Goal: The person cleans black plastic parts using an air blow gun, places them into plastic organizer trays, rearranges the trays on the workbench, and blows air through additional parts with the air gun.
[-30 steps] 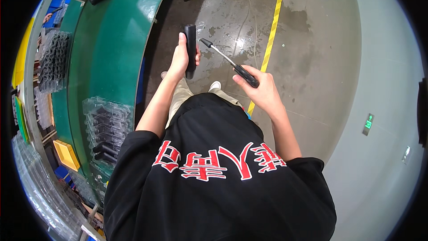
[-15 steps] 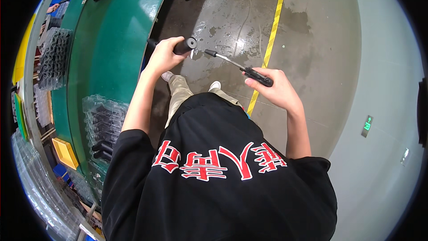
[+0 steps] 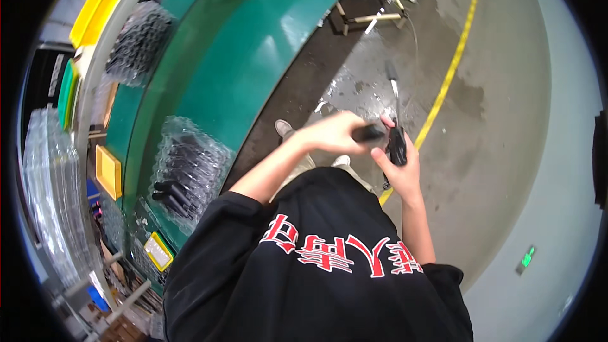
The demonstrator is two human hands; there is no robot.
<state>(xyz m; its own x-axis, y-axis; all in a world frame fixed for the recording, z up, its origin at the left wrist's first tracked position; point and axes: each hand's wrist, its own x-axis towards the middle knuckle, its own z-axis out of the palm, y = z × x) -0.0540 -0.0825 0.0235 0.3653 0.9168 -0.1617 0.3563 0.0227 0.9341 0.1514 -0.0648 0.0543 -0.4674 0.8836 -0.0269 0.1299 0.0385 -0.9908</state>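
My left hand (image 3: pixel 334 132) is closed around a black cylindrical part (image 3: pixel 369 133), smeared by motion, with its end pointing right. Close beside it, my right hand (image 3: pixel 406 174) grips a black air blow gun (image 3: pixel 397 145). The gun's thin metal nozzle points away from me and ends in a dark tip. Both hands are in front of my body, above the floor. A clear plastic blister tray (image 3: pixel 212 152) lies on the green bench to my left, with several black parts (image 3: pixel 174 197) in and on it.
The green bench (image 3: pixel 253 57) runs along my left, with a metal frame above it. More trays (image 3: pixel 140 41), yellow bins (image 3: pixel 108 172) and a green bin (image 3: pixel 66 95) stand farther left. Ahead is a tube-framed stand (image 3: pixel 373 18) on wet floor. A yellow line (image 3: pixel 457 57) crosses the floor.
My view has turned, so the bench and tray appear farther right. My hands have come closer together, and the blow gun's nozzle has swung from pointing left to pointing away from me.
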